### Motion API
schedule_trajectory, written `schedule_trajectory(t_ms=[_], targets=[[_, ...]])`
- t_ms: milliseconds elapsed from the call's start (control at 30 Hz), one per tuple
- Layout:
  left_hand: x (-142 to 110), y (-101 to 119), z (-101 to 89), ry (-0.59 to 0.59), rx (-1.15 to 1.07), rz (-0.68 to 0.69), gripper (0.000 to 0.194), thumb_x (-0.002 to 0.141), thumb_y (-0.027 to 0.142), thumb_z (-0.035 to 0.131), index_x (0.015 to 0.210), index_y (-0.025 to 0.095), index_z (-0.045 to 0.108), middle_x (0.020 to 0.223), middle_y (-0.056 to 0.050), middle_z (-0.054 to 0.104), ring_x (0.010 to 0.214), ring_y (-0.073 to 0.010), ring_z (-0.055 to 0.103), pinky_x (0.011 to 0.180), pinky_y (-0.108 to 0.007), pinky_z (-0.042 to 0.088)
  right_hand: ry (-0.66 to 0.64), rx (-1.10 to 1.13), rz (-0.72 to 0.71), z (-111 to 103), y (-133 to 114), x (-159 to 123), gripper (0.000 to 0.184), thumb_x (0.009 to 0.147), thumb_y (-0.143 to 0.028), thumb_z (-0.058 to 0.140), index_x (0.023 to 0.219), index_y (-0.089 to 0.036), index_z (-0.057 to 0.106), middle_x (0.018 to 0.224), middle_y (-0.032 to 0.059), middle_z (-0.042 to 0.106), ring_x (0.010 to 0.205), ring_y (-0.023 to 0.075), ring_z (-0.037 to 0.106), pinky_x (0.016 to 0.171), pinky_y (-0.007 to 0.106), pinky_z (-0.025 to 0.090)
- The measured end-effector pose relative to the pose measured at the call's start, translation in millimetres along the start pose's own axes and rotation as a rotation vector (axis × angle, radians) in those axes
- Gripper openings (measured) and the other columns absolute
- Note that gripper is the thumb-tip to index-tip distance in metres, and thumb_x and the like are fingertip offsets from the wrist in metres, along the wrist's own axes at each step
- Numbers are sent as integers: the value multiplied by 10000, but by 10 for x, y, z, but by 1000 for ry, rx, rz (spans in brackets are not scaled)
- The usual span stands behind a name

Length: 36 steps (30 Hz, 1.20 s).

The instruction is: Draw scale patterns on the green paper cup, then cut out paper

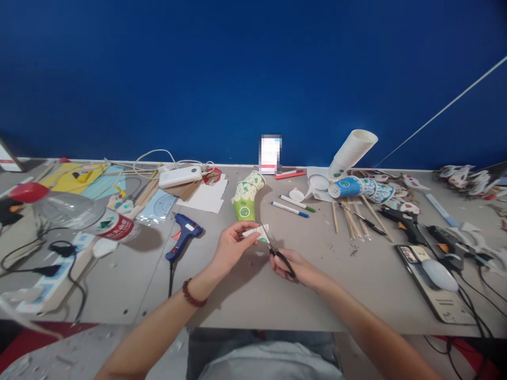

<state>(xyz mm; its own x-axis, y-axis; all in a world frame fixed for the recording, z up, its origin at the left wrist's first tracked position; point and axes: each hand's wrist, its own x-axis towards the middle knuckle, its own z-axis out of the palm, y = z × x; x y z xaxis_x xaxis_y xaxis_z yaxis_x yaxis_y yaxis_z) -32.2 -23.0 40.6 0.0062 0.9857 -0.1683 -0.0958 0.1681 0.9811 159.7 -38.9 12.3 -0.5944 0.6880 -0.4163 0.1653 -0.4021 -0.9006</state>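
Between the thumb and fingers of my left hand [233, 244] is a small piece of white paper [262, 231] with green print. My right hand [295, 268] is closed around the black handles of a pair of scissors [284, 262]. The scissor blades point up and away, and they lie at the right end of the paper piece; whether they are cutting into it I cannot tell. Just beyond my left hand lies a curved stack of green and white paper cups [244, 203]. A blue glue gun [183, 236] rests on the table left of that hand.
Several markers [290, 209] lie past my hands. At the back right stand stacked white cups [352, 150], beside a blue cup chain [346, 187] and wooden sticks [350, 221]. A bottle [114, 225] and power strip [59, 279] are left; a phone [439, 301] under a mouse [439, 275] is right.
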Motion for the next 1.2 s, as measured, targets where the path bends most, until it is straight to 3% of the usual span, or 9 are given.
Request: schedule_trajectory(t_ms=[300, 533, 667, 967, 1200], targets=[[-7, 7, 9, 18, -34, -30, 252, 638, 306, 737, 830, 159, 666, 889, -34, 675, 585, -83, 580, 617, -228, 510, 0, 14, 8, 7, -22, -3, 479, 719, -649, 539, 757, -175, 483, 514, -76, 378, 406, 38, 281, 361, 172, 189], [21, -71, 2, -9, -141, -116, 261, 614, 327, 760, 781, 158, 651, 651, 18, 648, 551, -91, 586, 603, -228, 517, -4, -13, 22, 5, -62, -13, 514, 711, -687, 512, 744, -176, 473, 529, -72, 393, 405, 34, 298, 351, 161, 201], [5, -53, 2, -40, -135, -154, 339, 603, 345, 768, 858, 149, 661, 615, 18, 657, 586, -109, 605, 654, -253, 529, -18, -14, 41, -16, -47, -26, 539, 710, -712, 485, 775, -176, 488, 540, -69, 403, 407, 32, 292, 347, 154, 189], [8, -27, 5, -59, -138, -200, 302, 571, 354, 785, 730, 141, 640, 500, 42, 587, 490, -94, 558, 608, -262, 517, -69, 28, 41, -48, -6, -17, 512, 732, -684, 486, 775, -174, 504, 529, -68, 416, 381, 29, 287, 327, 153, 187], [30, -70, -22, -83, -164, -213, 292, 586, 360, 775, 699, 152, 604, 524, 37, 585, 491, -84, 534, 593, -253, 504, -76, 5, 12, -26, -36, -32, 508, 727, -683, 498, 766, -177, 486, 526, -73, 384, 397, 34, 272, 346, 163, 185]])
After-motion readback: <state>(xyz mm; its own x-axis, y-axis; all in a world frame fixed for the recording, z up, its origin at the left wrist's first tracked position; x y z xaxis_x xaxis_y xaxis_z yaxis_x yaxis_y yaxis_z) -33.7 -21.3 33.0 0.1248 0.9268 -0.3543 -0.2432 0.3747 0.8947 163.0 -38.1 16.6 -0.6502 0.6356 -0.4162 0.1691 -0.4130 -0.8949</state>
